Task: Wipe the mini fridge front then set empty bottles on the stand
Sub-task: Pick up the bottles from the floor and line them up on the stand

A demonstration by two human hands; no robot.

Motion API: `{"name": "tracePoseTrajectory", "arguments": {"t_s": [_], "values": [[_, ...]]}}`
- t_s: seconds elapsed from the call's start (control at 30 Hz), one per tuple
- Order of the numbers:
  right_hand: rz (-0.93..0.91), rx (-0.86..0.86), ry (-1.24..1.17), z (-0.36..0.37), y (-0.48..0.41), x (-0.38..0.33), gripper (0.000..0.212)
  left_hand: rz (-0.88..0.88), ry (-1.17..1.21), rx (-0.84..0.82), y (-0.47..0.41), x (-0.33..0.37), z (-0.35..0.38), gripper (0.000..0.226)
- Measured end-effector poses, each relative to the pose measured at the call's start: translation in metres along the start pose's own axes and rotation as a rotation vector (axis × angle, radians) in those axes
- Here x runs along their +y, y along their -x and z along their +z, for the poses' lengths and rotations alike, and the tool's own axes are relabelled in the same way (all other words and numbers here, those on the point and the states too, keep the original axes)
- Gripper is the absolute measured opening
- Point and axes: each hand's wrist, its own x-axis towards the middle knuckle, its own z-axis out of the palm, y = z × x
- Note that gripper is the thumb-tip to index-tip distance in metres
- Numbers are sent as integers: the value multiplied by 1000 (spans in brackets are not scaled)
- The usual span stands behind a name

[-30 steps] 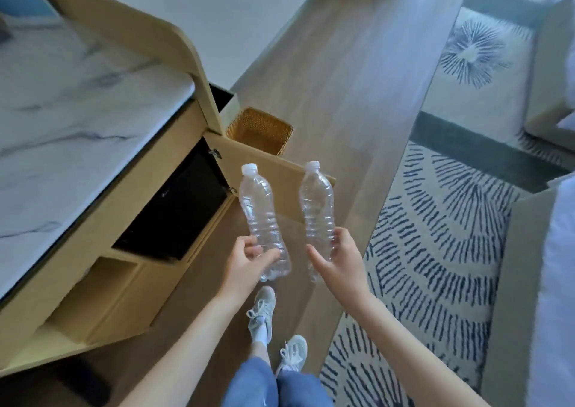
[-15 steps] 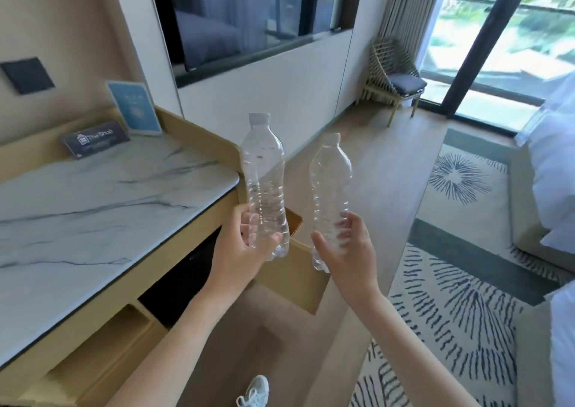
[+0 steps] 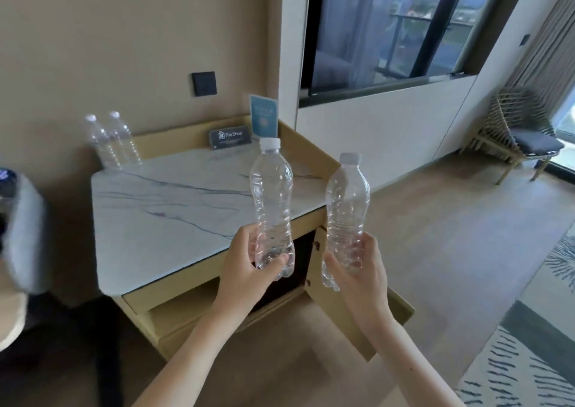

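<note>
marble stand [image 3: 174, 207]; ribbed clear bottles [image 3: 273, 207]

Two clear capped bottles [image 3: 273, 201] [image 3: 347, 210], upright, held

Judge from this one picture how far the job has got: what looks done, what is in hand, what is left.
Done: two bottles already stand at the back of the marble stand top. Whether the fridge front was wiped cannot be told. In hand: the left hand and right hand each hold an empty capped bottle upright. Left: setting both on the stand.
</note>
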Motion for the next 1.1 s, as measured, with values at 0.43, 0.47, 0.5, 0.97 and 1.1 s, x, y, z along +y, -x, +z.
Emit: {"name": "tracePoseTrajectory", "arguments": {"t_s": [0.43, 0.47, 0.5, 0.97, 1.1], "values": [[-71, -354, -178, 264, 13, -108, 57, -86, -156, 321, -3, -93, -253, 63], [-82, -366, -193, 288, 16, -119, 58, -90, -171, 352, -4, -99, -276, 61], [-87, -383, -205, 311, 18, -131, 58, -90, -185, 387, -6, -103, -299, 60], [-112, -483, -207, 437, -37, -193, 59, -199, -264, 514, -89, -156, -419, 65], [-61, -495, -226, 465, -86, -180, 59, -204, -242, 514, -128, -167, -410, 63]]}}
